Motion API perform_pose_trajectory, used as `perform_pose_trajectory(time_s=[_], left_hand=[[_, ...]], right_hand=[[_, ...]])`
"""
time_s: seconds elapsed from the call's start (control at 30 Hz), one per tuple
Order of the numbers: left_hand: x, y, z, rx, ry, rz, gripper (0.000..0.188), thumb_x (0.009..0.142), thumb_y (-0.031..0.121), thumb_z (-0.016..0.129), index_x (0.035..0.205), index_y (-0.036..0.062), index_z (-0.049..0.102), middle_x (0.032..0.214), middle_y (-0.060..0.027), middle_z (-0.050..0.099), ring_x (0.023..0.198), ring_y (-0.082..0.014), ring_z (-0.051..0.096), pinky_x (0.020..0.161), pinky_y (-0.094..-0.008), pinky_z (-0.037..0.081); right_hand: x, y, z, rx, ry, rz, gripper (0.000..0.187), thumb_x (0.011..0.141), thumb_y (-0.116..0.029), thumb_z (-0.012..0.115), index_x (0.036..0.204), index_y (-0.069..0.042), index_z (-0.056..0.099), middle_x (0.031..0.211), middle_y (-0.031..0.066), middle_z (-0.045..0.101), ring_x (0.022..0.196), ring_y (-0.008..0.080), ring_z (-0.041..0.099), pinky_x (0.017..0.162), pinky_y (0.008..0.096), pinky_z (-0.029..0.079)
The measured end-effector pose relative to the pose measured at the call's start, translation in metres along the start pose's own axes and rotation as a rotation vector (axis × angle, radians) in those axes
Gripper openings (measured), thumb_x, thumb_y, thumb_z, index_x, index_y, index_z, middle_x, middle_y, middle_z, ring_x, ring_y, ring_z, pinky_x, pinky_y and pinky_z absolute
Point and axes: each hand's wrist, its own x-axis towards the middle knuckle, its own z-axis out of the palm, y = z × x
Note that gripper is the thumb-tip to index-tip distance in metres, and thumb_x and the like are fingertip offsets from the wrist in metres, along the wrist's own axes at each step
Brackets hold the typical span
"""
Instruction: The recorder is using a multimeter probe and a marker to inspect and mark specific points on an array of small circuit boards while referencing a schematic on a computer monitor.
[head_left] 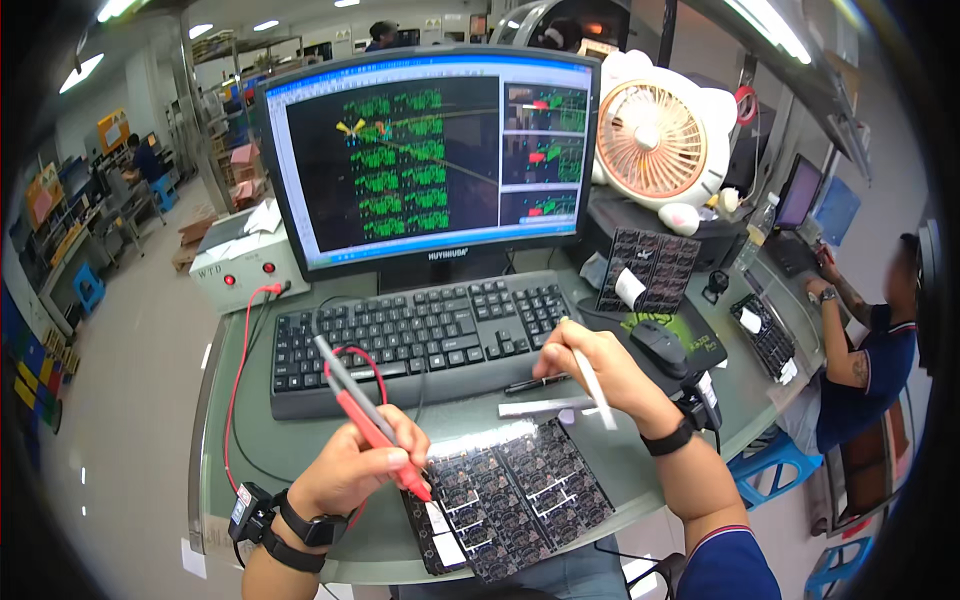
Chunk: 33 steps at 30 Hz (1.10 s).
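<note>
My left hand (372,462) is closed round a red and grey test probe (362,412), its red end pointing down at the left edge of a black circuit board panel (555,480). White labels (449,549) lie on the panel's left strip, just below that end. Whether the red end touches the board I cannot tell. My right hand (600,365) pinches a slim white stick (594,390), held above the desk between the keyboard (430,335) and the panel. The panel lies nearly flat at the desk's near edge.
Behind the keyboard stands a monitor (420,160). A white box (245,262) with a red lead (235,400) is at left. On the right are a mouse (660,348), an upright board panel (655,268), a fan (655,130) and a seated co-worker (865,370).
</note>
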Motion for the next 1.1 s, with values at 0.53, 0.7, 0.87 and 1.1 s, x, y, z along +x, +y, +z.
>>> perform_pose_trajectory(time_s=[0.53, 0.7, 0.87, 1.1], left_hand=[[-0.011, 0.006, -0.011, -0.275, 0.186, 0.185, 0.011, 0.089, 0.014, 0.059, 0.093, 0.0064, 0.052, 0.092, -0.0088, 0.056, 0.078, -0.0151, 0.061, 0.079, -0.0351, 0.057], [-0.009, -0.002, -0.026, -0.396, 0.129, 0.222, 0.02, 0.092, 0.025, 0.053, 0.083, 0.0074, 0.052, 0.082, -0.0076, 0.056, 0.073, -0.0173, 0.059, 0.07, -0.0364, 0.056], [-0.001, 0.001, -0.031, -0.427, 0.03, 0.276, 0.035, 0.093, 0.033, 0.043, 0.073, 0.0055, 0.052, 0.075, -0.0077, 0.055, 0.065, -0.0174, 0.052, 0.061, -0.0341, 0.051], [-0.002, -0.006, 0.007, 0.077, 0.152, 0.385, 0.047, 0.088, 0.03, 0.036, 0.085, -0.0043, 0.067, 0.132, -0.0166, 0.051, 0.124, -0.0266, 0.044, 0.109, -0.0452, 0.032]], right_hand=[[-0.062, -0.05, 0.021, -0.422, -0.084, -0.307, 0.031, 0.082, -0.041, 0.07, 0.093, -0.013, 0.062, 0.084, 0.0064, 0.065, 0.081, 0.0258, 0.065, 0.064, 0.0367, 0.05], [-0.121, -0.091, 0.052, -0.669, -0.349, -0.54, 0.054, 0.078, -0.051, 0.069, 0.115, -0.012, 0.06, 0.134, 0.0034, 0.055, 0.12, 0.0232, 0.055, 0.102, 0.0392, 0.042], [-0.135, -0.085, 0.047, -0.763, -0.183, -0.676, 0.038, 0.079, -0.019, 0.065, 0.116, -0.01, 0.06, 0.123, 0.0084, 0.062, 0.109, 0.0216, 0.062, 0.094, 0.0356, 0.05], [-0.106, -0.084, 0.013, -0.167, 0.634, -0.196, 0.021, 0.091, -0.002, 0.056, 0.111, -0.002, 0.063, 0.077, 0.0042, 0.063, 0.067, 0.008, 0.059, 0.057, 0.027, 0.047]])
